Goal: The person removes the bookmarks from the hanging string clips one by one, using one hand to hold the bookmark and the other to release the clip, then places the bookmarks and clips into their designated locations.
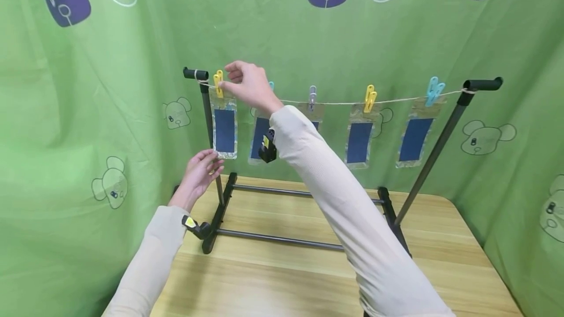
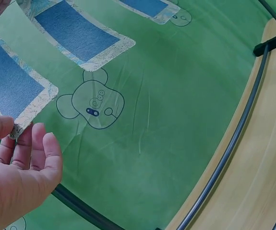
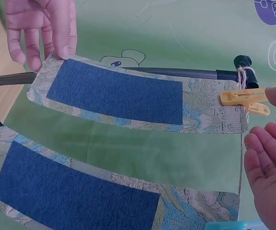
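A patterned fabric strip with a dark blue panel [image 1: 225, 131] hangs at the left end of a string, under a yellow clothespin [image 1: 218, 84]. My left hand [image 1: 200, 174] pinches the strip's lower corner between thumb and fingers; in the left wrist view that corner [image 2: 26, 116] lies at the thumb tip. Up at the string, my right hand [image 1: 253, 84] has its thumb against the yellow clothespin's handle [image 3: 258, 109], the other fingers spread apart from it. In the right wrist view the clothespin's jaws lie over the strip's top edge.
Similar strips hang rightward along the string, with a purple clothespin [image 1: 312, 98], another yellow clothespin [image 1: 370, 99] and a blue clothespin [image 1: 434, 92]. The string joins two posts of a black stand [image 1: 282, 240] on a wooden table [image 1: 264, 287]. A green curtain [image 1: 282, 38] surrounds it.
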`<state>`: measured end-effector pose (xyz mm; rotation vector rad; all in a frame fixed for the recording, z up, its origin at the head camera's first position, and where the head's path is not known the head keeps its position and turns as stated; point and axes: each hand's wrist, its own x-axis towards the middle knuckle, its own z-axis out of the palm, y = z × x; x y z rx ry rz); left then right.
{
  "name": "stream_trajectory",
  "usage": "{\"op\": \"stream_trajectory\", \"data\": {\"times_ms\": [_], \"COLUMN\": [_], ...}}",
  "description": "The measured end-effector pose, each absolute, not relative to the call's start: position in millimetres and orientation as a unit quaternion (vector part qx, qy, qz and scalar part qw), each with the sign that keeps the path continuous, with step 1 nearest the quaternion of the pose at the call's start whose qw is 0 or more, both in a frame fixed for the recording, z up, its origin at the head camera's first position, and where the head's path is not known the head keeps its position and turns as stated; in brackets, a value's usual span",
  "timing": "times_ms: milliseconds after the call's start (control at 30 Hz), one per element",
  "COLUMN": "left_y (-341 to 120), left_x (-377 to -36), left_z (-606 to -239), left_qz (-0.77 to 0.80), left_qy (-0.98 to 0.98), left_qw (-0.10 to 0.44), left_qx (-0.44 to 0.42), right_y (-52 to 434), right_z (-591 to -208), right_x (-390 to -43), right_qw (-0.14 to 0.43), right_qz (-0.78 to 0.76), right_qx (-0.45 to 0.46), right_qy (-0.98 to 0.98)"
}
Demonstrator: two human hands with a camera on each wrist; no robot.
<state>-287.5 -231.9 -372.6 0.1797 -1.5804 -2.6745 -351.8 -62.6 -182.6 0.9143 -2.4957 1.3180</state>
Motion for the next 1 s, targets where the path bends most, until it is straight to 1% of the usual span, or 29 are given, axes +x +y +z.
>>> {"op": "stream_trajectory", "data": {"times_ms": [267,600,733,1000], "left_y": [-229.1,-229.0,-228.2,-228.3], "left_x": [-286.9,-287.3,-287.7,-288.5], "left_z": [-373.4,-375.2,-375.8,-374.2], "left_qz": [-0.865,-0.865,-0.864,-0.866], "left_qy": [-0.498,-0.499,-0.501,-0.497], "left_qw": [0.016,0.016,0.016,0.035], "left_qx": [0.06,0.052,0.047,0.052], "right_y": [-65.6,-72.7,-73.9,-76.5], "right_z": [-184.5,-185.8,-187.2,-186.3], "right_x": [-352.1,-352.3,-352.8,-351.8], "right_qw": [0.093,0.117,0.115,0.129], "right_qz": [0.454,0.463,0.476,0.484], "right_qx": [0.31,0.307,0.302,0.298], "right_qy": [-0.83,-0.823,-0.818,-0.812]}}
